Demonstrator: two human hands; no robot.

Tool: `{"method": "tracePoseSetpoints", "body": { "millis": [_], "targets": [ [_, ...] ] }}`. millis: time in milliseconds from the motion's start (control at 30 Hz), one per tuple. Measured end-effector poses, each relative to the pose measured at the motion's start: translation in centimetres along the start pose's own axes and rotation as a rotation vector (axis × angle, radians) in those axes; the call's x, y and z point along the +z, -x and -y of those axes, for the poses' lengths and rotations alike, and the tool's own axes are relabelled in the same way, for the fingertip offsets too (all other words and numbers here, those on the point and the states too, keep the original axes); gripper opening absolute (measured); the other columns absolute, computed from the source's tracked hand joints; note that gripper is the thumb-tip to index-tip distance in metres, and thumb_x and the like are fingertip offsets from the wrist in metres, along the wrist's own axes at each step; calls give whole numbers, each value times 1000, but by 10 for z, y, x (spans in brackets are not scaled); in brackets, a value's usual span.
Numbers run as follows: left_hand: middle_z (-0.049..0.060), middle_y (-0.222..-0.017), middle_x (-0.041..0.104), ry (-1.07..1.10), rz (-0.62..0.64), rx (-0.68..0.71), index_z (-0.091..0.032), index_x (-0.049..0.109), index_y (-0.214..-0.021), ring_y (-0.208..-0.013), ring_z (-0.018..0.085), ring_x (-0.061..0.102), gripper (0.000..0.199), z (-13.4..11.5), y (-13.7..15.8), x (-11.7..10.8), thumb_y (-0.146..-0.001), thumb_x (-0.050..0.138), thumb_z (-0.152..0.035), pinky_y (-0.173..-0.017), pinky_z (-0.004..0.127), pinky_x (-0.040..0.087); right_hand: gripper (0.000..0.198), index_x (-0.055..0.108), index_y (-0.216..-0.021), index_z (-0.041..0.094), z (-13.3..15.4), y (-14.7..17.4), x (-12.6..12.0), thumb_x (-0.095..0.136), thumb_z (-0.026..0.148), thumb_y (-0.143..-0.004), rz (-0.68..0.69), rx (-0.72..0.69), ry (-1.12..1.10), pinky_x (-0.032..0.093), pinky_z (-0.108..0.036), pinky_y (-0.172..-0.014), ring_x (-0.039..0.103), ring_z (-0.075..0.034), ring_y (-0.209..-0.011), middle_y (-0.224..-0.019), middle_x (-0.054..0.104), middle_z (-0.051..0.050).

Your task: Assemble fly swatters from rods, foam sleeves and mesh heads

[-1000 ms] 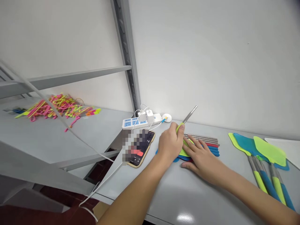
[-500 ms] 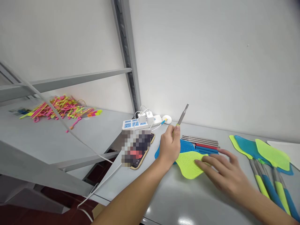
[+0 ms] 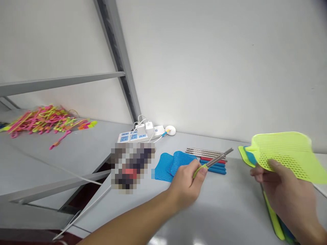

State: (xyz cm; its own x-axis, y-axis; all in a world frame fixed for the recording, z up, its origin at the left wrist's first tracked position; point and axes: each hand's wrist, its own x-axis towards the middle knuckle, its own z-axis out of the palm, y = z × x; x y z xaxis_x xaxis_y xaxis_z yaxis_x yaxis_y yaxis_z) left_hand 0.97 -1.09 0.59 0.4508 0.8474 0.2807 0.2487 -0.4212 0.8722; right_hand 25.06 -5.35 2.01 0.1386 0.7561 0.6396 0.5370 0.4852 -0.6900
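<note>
My left hand (image 3: 187,183) is closed round the yellow-green grip of a metal rod (image 3: 217,159), whose silver end points up and to the right. Pinched in my right hand (image 3: 286,190) is a yellow-green fly swatter head (image 3: 288,153), lifted above the table with its small neck pointing left. Beneath my right hand lie other fly swatters, mostly hidden; a yellow-green handle (image 3: 274,217) shows below it. Blue swatter heads (image 3: 163,166) lie left of my left hand. Behind that hand are silver rods (image 3: 204,152), blue grips (image 3: 217,170) and a red grip (image 3: 209,159).
A power strip (image 3: 125,137) with white chargers and cables stands by the wall. Left of the swatter heads is a pixelated patch. A grey metal shelf (image 3: 84,146) holds a heap of pink and yellow pieces (image 3: 43,119). A white cable (image 3: 89,204) hangs over the table's left edge.
My right hand has picked up the yellow-green swatter head and moved it right and up. My left hand has lowered and tipped the rod to the right. The view has shifted right.
</note>
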Motion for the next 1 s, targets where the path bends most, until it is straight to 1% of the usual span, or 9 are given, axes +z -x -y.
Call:
{"method": "tracePoseSetpoints", "body": {
  "millis": [67, 167, 233, 300, 600, 767, 1000],
  "targets": [
    [-6, -59, 40, -43, 69, -15, -23, 42, -76, -54, 13, 38, 34, 0, 2, 5, -102, 33, -43, -54, 29, 25, 23, 63, -85, 22, 0, 1, 0, 59, 45, -84, -11, 122, -111, 45, -39, -59, 53, -19, -54, -63, 55, 0],
    [-5, -63, 45, -109, 119, -32, -23, 42, -77, -57, 13, 41, 33, 2, 3, 8, -102, 33, -43, -56, 28, 26, 25, 55, -71, 24, 3, 0, 0, 53, 42, -88, -40, 405, -411, 44, -38, -55, 46, -18, -48, -53, 49, 2],
    [-5, -64, 46, -149, 138, -41, -23, 42, -77, -58, 13, 41, 34, 4, 2, 8, -102, 32, -43, -56, 28, 27, 24, 53, -70, 24, 7, -1, 1, 51, 39, -89, -74, 538, -573, 42, -37, -54, 43, -18, -47, -47, 45, 2],
    [-5, -63, 46, -181, 150, -50, -23, 42, -76, -58, 14, 42, 34, 6, 1, 7, -102, 32, -44, -57, 28, 26, 19, 55, -74, 24, 9, -2, 4, 52, 36, -88, -102, 593, -647, 41, -36, -54, 41, -18, -47, -45, 43, 3],
    [-5, -64, 47, -216, 157, -17, -23, 44, -77, -59, 14, 43, 33, 6, 0, 6, -102, 34, -42, -57, 28, 27, 14, 55, -76, 21, 16, -2, 8, 55, 33, -84, -110, 626, -662, 41, -34, -51, 41, -15, -42, -49, 43, 5],
    [-5, -63, 46, -244, 138, -23, -22, 47, -78, -58, 13, 43, 33, 5, 0, 5, -101, 36, -42, -57, 28, 27, 16, 54, -72, 22, 17, -4, 5, 52, 32, -85, -125, 585, -677, 41, -34, -52, 39, -15, -42, -44, 40, 5],
    [-5, -61, 47, -275, 120, -12, -22, 50, -78, -57, 13, 45, 33, 6, 1, 5, -101, 37, -42, -56, 27, 29, 19, 54, -67, 22, 15, -5, 2, 52, 29, -85, -107, 543, -602, 40, -34, -51, 41, -15, -41, -44, 43, 4]
  ]
}}
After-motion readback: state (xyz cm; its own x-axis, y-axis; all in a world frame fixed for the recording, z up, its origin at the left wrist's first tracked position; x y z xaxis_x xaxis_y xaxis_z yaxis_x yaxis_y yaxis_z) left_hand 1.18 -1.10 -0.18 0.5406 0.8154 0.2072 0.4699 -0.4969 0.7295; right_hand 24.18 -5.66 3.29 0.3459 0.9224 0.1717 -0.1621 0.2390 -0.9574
